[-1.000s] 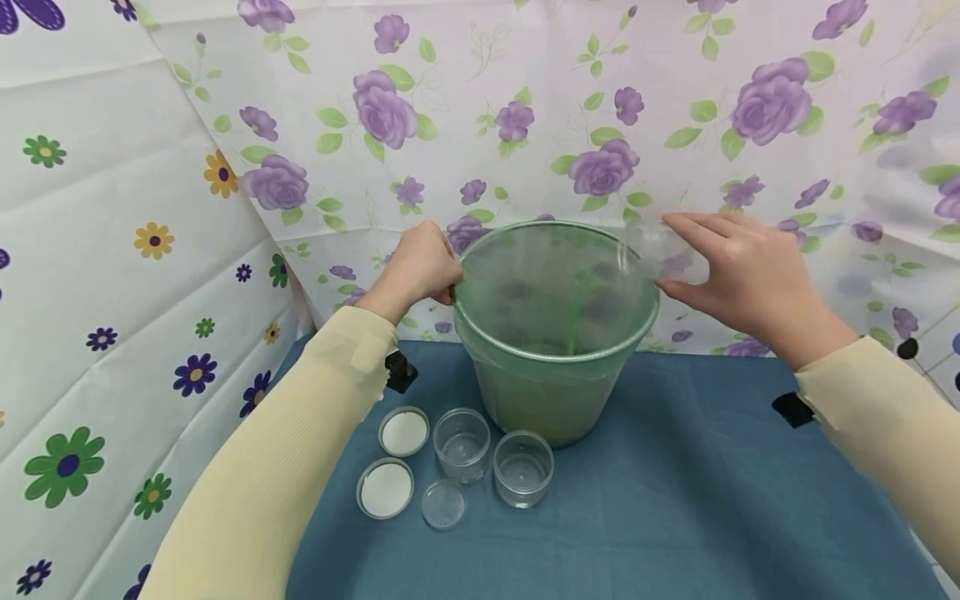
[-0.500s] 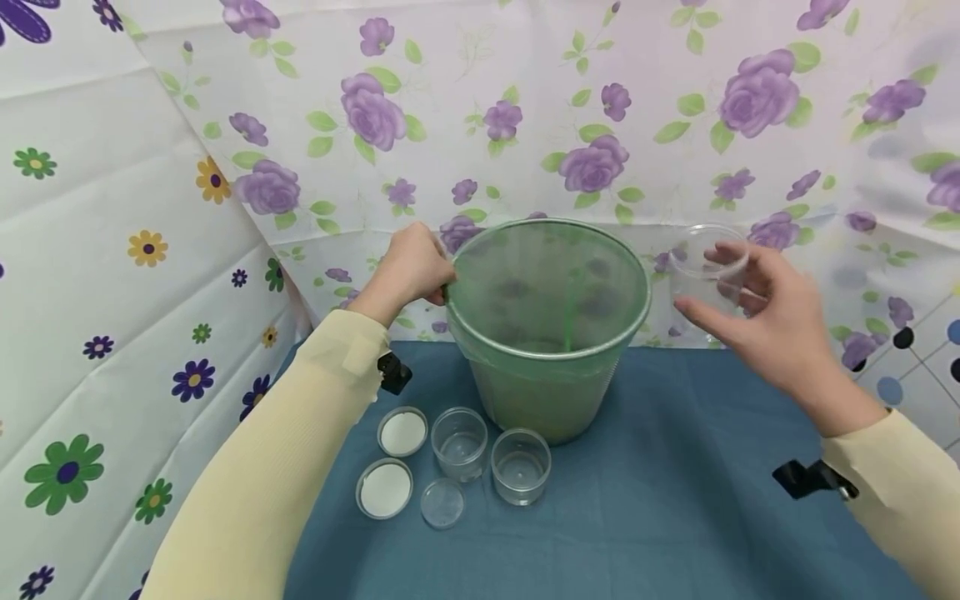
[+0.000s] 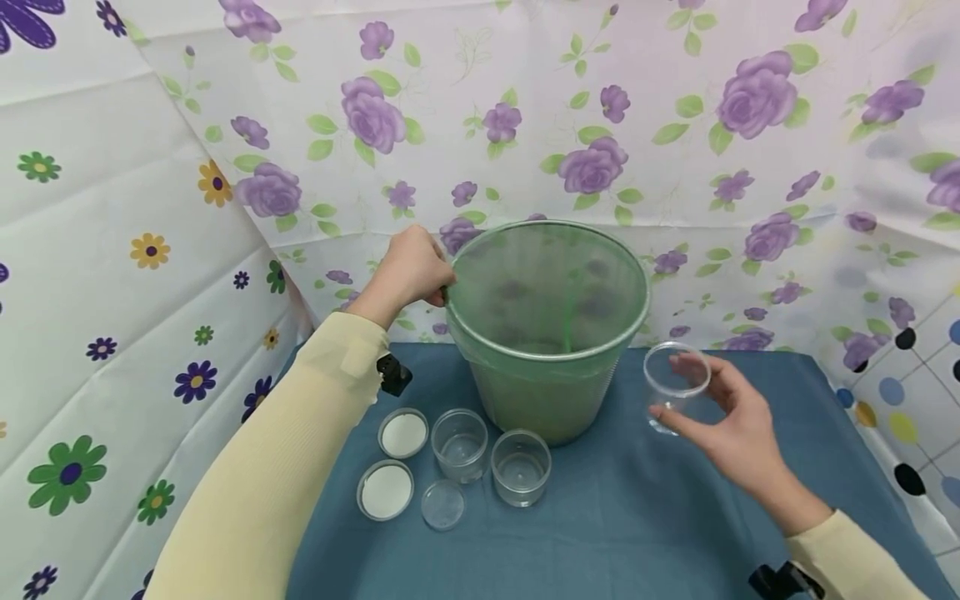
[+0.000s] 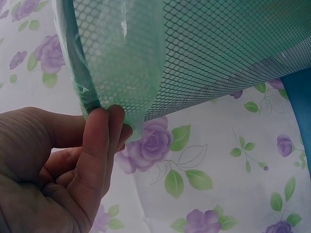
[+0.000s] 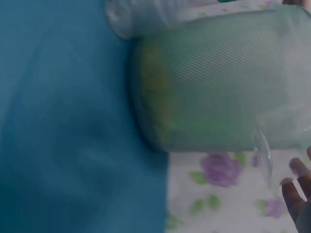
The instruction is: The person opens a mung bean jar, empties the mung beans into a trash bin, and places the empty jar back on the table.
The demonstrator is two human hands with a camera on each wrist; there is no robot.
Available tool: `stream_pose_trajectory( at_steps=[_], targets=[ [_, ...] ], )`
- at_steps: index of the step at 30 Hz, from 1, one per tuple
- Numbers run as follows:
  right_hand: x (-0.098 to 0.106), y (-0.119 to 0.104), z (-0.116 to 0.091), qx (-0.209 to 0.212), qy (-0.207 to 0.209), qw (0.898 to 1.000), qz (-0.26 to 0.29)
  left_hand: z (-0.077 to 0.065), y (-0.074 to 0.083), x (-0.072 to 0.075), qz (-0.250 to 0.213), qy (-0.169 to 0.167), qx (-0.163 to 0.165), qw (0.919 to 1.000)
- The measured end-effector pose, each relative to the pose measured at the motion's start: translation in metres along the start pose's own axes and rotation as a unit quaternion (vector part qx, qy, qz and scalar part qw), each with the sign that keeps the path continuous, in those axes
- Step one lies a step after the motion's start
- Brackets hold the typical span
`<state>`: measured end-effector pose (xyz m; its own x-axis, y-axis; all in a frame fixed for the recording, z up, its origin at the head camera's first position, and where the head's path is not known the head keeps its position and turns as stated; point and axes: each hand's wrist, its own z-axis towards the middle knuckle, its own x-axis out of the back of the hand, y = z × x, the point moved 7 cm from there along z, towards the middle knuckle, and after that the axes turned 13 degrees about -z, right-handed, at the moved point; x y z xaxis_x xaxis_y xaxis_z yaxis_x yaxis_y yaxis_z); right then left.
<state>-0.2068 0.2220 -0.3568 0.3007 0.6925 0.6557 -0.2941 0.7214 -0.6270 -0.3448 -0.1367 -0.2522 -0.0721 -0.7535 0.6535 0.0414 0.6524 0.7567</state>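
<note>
A mesh trash bin lined with a thin green plastic bag stands upright at the back of the blue-covered table. My left hand pinches the bag-covered rim on its left side; the left wrist view shows thumb and fingertips meeting there. To the right of the bin, my right hand holds a clear plastic cup, mouth up, thumb in front and fingers behind. In the blurred right wrist view, only the fingertips and the cup's edge show beside the bin.
Two clear round containers stand in front of the bin. Left of them lie two round lids with white discs and one clear lid. A floral sheet hangs close behind the bin.
My right hand has come away from the bin's right rim with the cup, first rightward, then down toward the table. The left hand keeps its pinch on the rim.
</note>
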Motion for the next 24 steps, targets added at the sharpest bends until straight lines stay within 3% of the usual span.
stream_pose_trajectory(
  at_steps=[11,24],
  targets=[
    [-0.078,0.058,-0.029,-0.033,-0.071,0.997,-0.025,0.000,0.000,-0.001,-0.005,0.003,0.004,1.0000],
    [-0.120,0.071,-0.040,-0.046,-0.145,0.988,0.023,-0.002,0.000,0.000,-0.009,0.002,0.012,0.9999]
  ],
)
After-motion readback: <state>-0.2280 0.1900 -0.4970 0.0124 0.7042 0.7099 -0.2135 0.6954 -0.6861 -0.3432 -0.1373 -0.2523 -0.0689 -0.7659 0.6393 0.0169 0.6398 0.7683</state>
